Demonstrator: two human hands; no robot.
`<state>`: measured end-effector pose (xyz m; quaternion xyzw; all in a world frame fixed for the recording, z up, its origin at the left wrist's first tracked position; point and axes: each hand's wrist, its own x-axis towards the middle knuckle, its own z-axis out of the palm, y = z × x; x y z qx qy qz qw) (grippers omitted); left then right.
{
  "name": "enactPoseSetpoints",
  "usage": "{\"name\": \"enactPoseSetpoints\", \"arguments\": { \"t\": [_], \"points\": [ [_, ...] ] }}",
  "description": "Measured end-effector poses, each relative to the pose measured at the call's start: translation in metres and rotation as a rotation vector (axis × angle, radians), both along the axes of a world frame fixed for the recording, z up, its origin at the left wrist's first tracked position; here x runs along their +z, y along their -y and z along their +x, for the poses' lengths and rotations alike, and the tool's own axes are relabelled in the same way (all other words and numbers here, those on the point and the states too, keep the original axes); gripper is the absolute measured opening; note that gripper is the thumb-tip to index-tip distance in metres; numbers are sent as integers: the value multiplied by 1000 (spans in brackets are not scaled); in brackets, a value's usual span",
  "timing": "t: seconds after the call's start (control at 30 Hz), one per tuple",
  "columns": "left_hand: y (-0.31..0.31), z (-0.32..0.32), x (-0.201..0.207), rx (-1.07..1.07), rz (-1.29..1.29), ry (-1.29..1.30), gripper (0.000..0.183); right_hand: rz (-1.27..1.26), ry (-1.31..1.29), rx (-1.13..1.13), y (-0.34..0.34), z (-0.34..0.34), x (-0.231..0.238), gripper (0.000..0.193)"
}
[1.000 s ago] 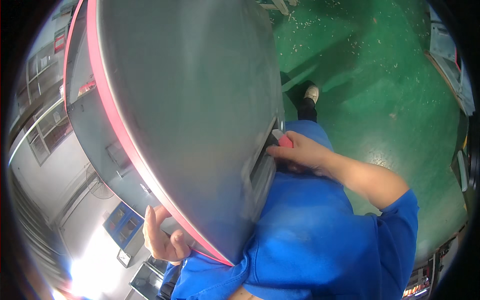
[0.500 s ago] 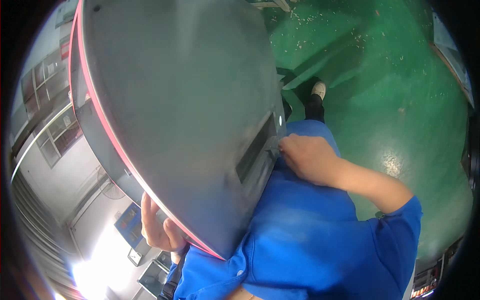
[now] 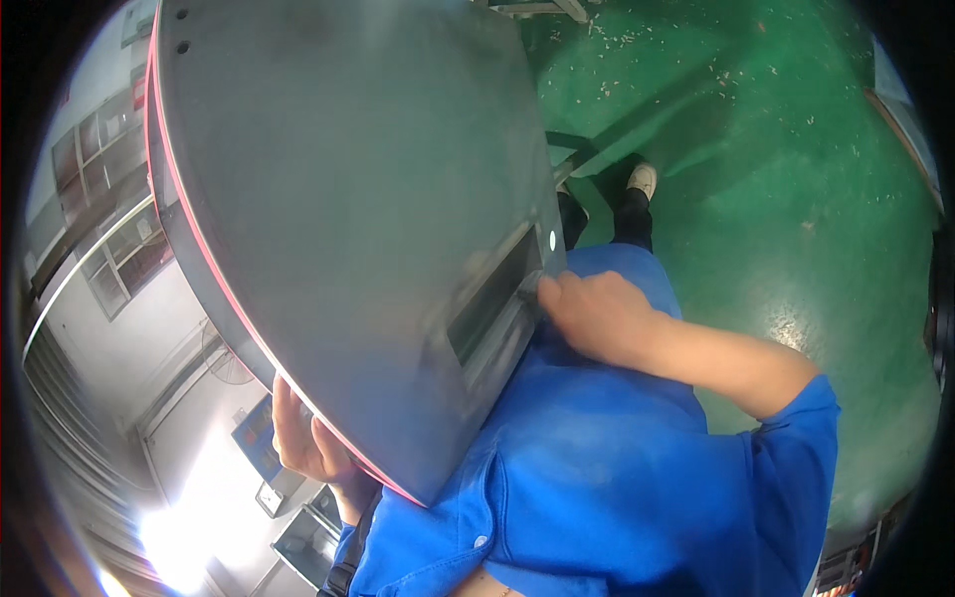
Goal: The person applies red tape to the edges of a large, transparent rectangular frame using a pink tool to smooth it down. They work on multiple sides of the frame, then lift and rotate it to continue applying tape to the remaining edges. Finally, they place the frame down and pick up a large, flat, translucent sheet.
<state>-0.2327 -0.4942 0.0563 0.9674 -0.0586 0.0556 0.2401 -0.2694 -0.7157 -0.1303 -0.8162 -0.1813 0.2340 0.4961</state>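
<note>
- Spanning the left and middle of the view, one large dark grey panel (image 3: 348,199) sat between the two grips, its lowest corner against one blue shirt (image 3: 597,448).
- One pink strip (image 3: 210,257) curved along the panel's left edge.
- One left grip (image 3: 308,443) touched that edge near the bottom, fingers and thumb loosely bent and parted; I could not tell whether it clasped the panel.
- One rectangular slot (image 3: 494,303) opened near the panel's right side, with one small white spot (image 3: 553,241) just beside its upper end.
- One right grip (image 3: 592,313) was curled inward at the slot's right-hand rim; its inner side was hidden, so I could not tell whether it had hold of anything.
- Two dark round holes (image 3: 182,47) showed at the panel's upper left, one above the other.
- Two dark-trousered legs (image 3: 633,221) showed past the shirt, one pale shoe (image 3: 644,179) plainly visible.
- One green floor (image 3: 776,219) bore scattered pale flecks, too many to count.
- One blue cabinet (image 3: 261,438) appeared beyond the left grip.
</note>
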Motion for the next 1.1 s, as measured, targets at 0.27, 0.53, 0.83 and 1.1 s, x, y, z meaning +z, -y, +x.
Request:
{"name": "enactPoseSetpoints", "arguments": {
  "t": [0.27,0.53,0.83,1.1],
  "points": [
    [11,8,-11,55,140,22,36,49,86,1,2,5,0,12],
    [-11,2,-4,20,-11,37,33,404,114,-366,8,-5,-28,30],
    [-14,2,3,52,-8,35,33,562,212,-519,-7,-19,-32,30],
    [-16,-5,13,82,0,22,33,586,195,-469,-3,-15,-44,36]
  ]
}}
